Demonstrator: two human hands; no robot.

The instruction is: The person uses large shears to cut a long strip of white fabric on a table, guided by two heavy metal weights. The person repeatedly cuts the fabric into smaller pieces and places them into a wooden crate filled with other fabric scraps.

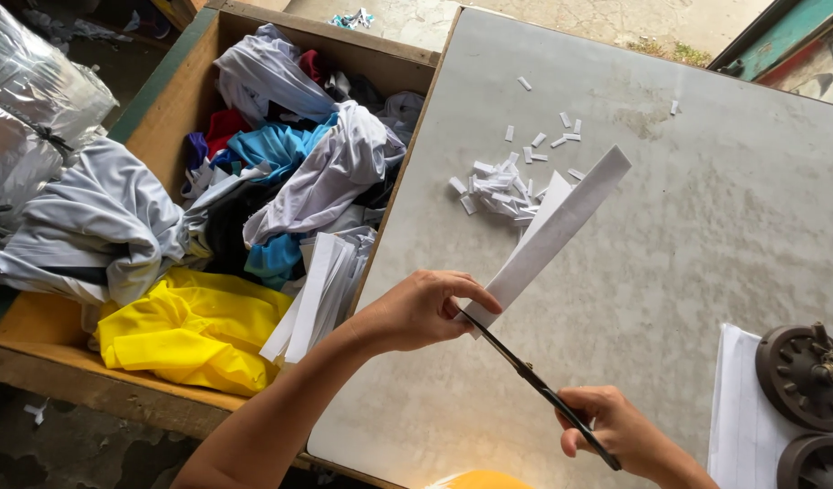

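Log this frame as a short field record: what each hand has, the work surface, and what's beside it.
left hand: pinches the near end of the white strips, held out over the table
right hand: grips the handles of the black scissors, blades at the strips' near end
table: grey top; heap of small white cut pieces
near right: white sheets under two dark round weights
left of table: wooden box of mixed clothes, yellow cloth in front

Left hand (pixel 423 310) pinched in a closed grip, arm outstretched; right hand (pixel 616 427) curled shut, lower right
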